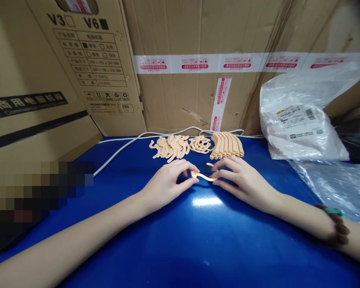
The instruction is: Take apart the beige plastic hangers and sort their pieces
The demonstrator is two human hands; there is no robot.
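A thin, wavy beige piece (204, 177) is held just above the blue table. My left hand (168, 182) pinches its rounder left end between thumb and fingers. At the other end, the thumb and fingers of my right hand (244, 182) close on it and hide its tip. Another beige tip (210, 164) shows by my right fingers; I cannot tell whether it belongs to the same piece. Beyond my hands lie flat curvy beige pieces (171, 147), thin curled pieces (200, 144) in the middle, and a row of thicker arched pieces (227, 145).
Large cardboard boxes (180, 96) stand along the back and left of the blue table (180, 240). A white cable (117, 153) runs behind the pieces. At right are a white plastic bag (300, 128), clear plastic wrap (333, 184) and a dark object (357, 132).
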